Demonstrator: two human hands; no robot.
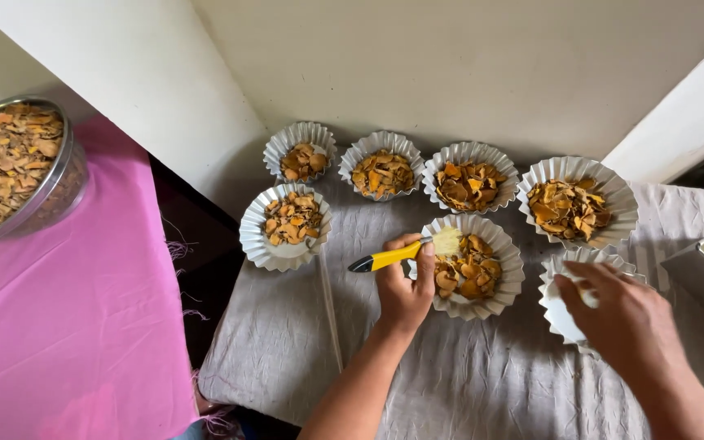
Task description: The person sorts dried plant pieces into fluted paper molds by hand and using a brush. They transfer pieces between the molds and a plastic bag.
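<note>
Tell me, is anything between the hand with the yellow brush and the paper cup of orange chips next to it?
Nothing visible is. The left hand holds the yellow-handled brush, and its pale bristles already lie over the rim of the white fluted paper cup of orange chips.

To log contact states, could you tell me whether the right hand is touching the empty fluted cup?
Touching: the head view shows the right hand lying over the empty fluted cup, fingers on its rim.

place: home kitchen; evidence: fluted foil cups (pixel 292 224) of dried slices; pastry brush (pixel 405 253); cloth-covered table (pixel 287 342)
</note>
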